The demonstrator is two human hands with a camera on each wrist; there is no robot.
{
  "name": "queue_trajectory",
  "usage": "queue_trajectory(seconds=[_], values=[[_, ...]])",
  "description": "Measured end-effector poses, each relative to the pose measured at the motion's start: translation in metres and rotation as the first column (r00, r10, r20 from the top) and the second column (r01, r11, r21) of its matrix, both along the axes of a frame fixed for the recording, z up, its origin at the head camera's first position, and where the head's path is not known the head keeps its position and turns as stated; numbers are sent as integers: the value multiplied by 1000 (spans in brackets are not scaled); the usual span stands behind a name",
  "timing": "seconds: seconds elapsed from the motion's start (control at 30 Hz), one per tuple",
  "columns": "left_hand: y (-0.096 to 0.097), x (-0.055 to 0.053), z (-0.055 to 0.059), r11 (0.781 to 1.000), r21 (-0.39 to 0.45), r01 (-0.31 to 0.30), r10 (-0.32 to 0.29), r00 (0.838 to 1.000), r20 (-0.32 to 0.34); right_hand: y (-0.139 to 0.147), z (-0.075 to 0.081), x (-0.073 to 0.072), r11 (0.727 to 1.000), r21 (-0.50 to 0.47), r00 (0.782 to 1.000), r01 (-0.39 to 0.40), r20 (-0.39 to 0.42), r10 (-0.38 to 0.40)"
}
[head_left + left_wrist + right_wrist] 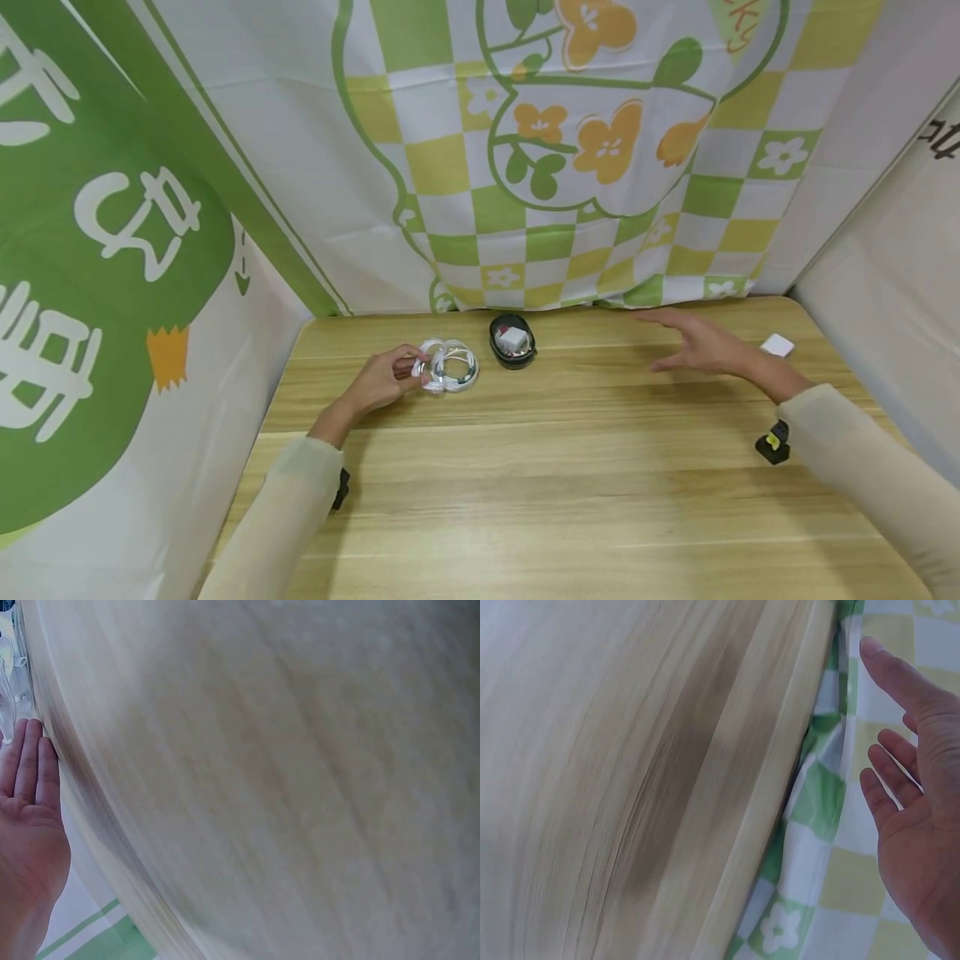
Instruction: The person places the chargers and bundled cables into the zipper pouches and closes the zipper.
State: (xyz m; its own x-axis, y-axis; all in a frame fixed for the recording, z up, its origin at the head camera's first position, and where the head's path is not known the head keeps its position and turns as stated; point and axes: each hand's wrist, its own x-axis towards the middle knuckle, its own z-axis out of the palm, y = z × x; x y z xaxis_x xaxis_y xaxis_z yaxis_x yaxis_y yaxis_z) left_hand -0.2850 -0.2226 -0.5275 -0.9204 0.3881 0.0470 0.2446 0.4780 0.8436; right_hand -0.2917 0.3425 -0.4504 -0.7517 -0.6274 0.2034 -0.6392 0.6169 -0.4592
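With our left hand [378, 380] we are pinching a looped white cable [470, 377], fingers and thumb closing on its left side. The cable is sitting near the far edge of the tabletop [525, 500], toward the far left corner; we are not managing to tell whether it is touching the wood. Just to its right, a dark oval case [513, 362] is standing by the far edge, holding a white block [513, 338]. We are holding our right hand [705, 343] empty, thumb and fingers spreading apart, near the far edge. Beyond that wrist, a white square piece [777, 344] is lying near the far right corner.
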Motion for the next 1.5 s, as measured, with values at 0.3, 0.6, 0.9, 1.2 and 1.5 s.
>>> queue_trajectory(seconds=[0.3, 0.6, 0.9, 1.2, 1.5], values=[[-1, -1, 0, 1000, 10, 2, -2, 1000, 17, 27, 2, 1, 999, 19, 999, 42, 32, -43], [-1, -2, -2, 1000, 10, 6, -6, 1000, 16, 54, 5, 5, 991, 51, 987, 127, 97, -132], [0, -1, 1, 1000, -6, -9, 9, 1000, 9, 86, -2, 4, 984, 46, 983, 172, 51, -174], [0, -1, 1, 1000, -3, -5, 5, 1000, -3, 110, -6, 7, 972, 46, 970, 228, 80, -232], [-1, 0, 0, 1000, -21, -6, 5, 1000, -7, 130, -13, 9, 968, 3, 968, 252, 7, -252]])
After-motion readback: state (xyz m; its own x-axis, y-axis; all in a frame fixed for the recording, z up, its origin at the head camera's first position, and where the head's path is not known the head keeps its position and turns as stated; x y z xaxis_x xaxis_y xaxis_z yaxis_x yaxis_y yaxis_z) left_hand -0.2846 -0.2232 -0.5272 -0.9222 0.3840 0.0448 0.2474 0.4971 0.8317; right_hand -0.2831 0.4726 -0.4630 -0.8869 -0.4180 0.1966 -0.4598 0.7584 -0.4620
